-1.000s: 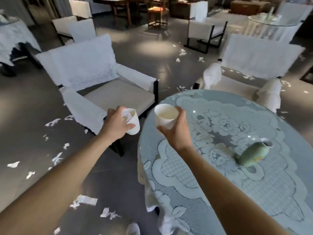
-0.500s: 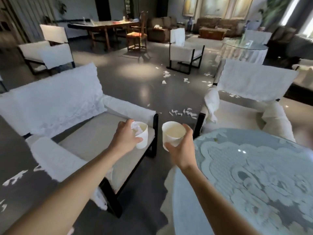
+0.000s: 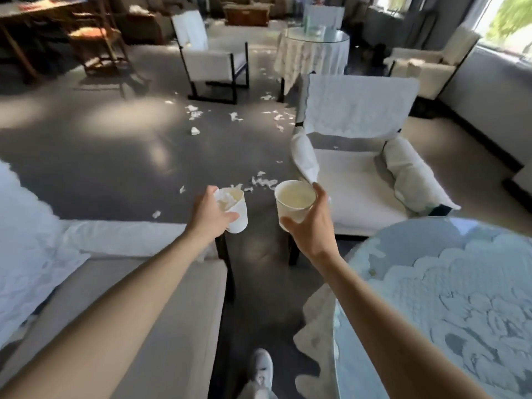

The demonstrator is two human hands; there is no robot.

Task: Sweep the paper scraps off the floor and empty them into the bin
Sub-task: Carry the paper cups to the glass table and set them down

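My left hand (image 3: 208, 216) grips a white paper cup (image 3: 237, 210) stuffed with crumpled paper. My right hand (image 3: 309, 226) grips a second white paper cup (image 3: 293, 201), upright, which looks to hold nothing. Both cups hang in front of me over the gap between two armchairs. White paper scraps (image 3: 263, 181) lie on the dark grey floor just beyond the cups. More scraps (image 3: 195, 112) are scattered further out in the middle of the room. No broom and no bin is in view.
A white-covered armchair (image 3: 121, 289) is at my left and another (image 3: 362, 174) ahead right. A round glass-topped table with a lace cloth (image 3: 449, 306) is at lower right. My shoe (image 3: 260, 368) stands in the narrow gap. Further chairs and tables stand at the back.
The view has swung from the round table toward the open room. Both hands have kept their cups and now hang over the gap between the armchairs, with the floor scraps ahead.
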